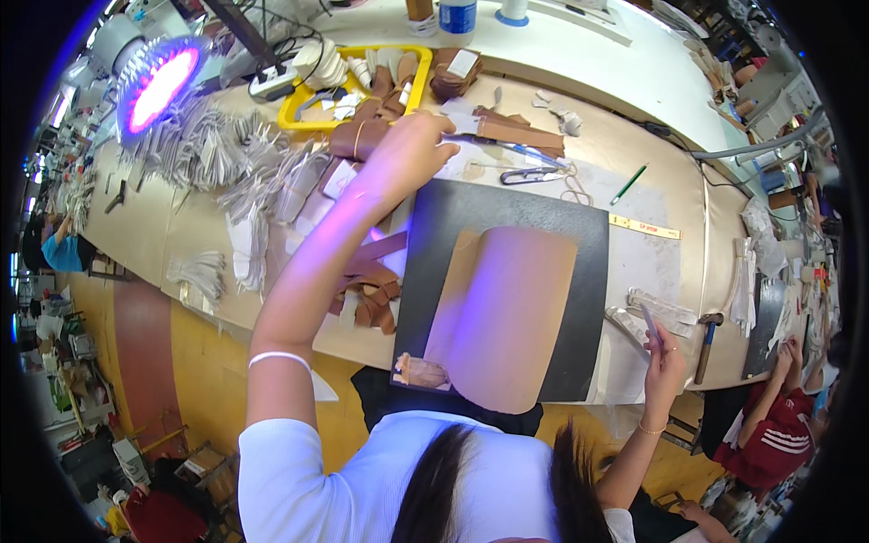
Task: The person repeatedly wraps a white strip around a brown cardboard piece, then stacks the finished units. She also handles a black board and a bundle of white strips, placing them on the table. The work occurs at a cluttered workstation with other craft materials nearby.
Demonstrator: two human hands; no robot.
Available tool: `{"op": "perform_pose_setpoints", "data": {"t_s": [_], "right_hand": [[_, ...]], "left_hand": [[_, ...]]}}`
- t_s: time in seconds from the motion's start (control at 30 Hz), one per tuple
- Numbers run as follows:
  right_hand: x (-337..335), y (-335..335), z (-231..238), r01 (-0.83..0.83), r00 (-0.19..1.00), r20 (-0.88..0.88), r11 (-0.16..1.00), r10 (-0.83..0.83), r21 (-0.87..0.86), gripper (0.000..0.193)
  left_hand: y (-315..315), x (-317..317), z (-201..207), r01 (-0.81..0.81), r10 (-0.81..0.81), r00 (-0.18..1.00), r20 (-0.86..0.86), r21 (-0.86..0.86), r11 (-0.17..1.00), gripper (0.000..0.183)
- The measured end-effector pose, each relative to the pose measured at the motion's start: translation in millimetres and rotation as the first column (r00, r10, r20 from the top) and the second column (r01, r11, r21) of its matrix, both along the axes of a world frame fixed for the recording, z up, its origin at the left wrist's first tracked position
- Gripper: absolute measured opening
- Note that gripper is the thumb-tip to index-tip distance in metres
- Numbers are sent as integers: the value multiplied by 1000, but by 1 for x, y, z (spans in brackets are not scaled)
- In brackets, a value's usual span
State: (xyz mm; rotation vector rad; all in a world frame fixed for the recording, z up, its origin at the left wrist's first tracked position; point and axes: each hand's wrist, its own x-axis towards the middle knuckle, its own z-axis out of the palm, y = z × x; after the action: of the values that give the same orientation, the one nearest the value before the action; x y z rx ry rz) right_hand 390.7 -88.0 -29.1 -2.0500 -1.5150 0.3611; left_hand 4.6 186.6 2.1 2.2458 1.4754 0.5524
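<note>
My left hand [418, 149] stretches to the far side of the table, beside a banded brown leather roll [355, 140]. Its fingers are bent around something I cannot make out. Low at the right, my right hand [665, 366] grips a thin grey blade-like tool [650, 320], tip pointing up. Between my arms a large tan sheet [520, 308], curled over on itself, rests on a black board [507, 204]. A small light-brown patterned piece [422, 371] lies at the board's near left corner.
A yellow tray [422, 77] holds leather and white pieces. Bundled pale strips [213, 149] spread under a lit lamp [163, 86]. Scissors [534, 176], a green pencil [630, 183], a yellow ruler [644, 226] and a hammer [709, 348] lie around the board. Another person [769, 430] works at the right.
</note>
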Motion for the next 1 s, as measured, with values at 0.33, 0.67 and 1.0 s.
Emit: {"op": "perform_pose_setpoints", "data": {"t_s": [0.33,0.67,1.0], "right_hand": [[5,3,22,81,995,-68,992,-74,99,20],[-2,24,25,-38,991,-124,986,59,161,17],[-20,25,36,-48,976,-199,983,84,177,9]], "left_hand": [[103,35,-78,-26,31,953,-302,20,999,13],[99,25,-80,-102,90,977,-195,-49,994,22],[90,31,-40,-85,165,970,181,-381,920,7]]}}
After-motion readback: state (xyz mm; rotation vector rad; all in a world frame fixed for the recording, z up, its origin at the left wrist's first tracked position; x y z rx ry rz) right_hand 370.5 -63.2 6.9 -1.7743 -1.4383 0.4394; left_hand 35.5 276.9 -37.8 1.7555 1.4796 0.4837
